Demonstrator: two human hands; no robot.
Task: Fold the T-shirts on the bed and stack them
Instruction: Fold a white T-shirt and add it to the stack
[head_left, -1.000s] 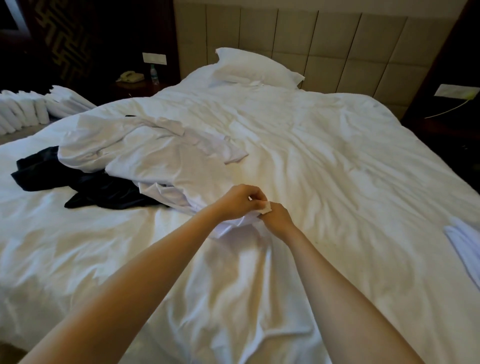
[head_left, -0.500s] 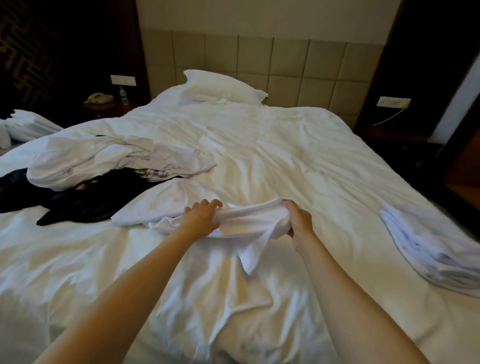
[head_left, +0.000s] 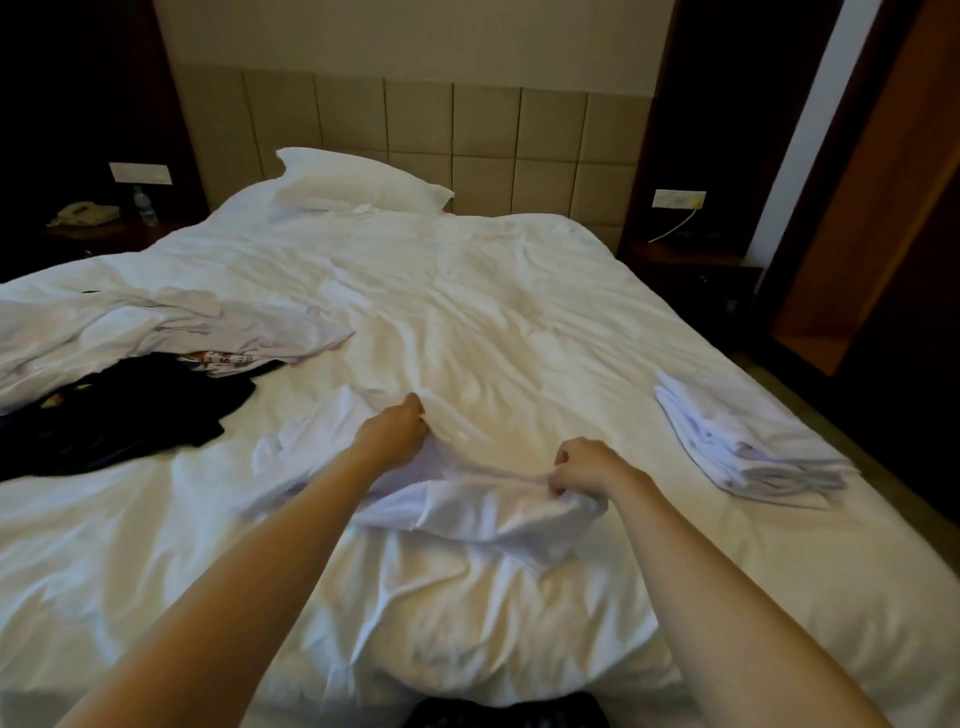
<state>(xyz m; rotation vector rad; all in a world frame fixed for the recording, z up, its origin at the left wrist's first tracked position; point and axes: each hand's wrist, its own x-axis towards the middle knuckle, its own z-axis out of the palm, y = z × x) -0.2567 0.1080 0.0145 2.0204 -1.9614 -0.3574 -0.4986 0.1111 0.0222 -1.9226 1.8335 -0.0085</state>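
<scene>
Hands now spread apart: left hand (head_left: 392, 431) and right hand (head_left: 587, 465), each grip pinching the white T-shirt (head_left: 467, 506), dragged clear of the 9 o'clock pile (head_left: 156, 332) to 6 o'clock on the bed (head_left: 519, 312). Looks ready for flattening; stack (head_left: 748, 441) sits at 3 o'clock.

The person's 2 arms (head_left: 249, 571) are bare along their whole visible length, down to the left hand (head_left: 392, 428) and right hand (head_left: 584, 465). Dark fabric (head_left: 511, 713) at bottom centre is too dim to identify.

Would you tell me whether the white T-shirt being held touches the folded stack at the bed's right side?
Apart. The head view shows bare duvet between the white T-shirt and the folded stack.
</scene>
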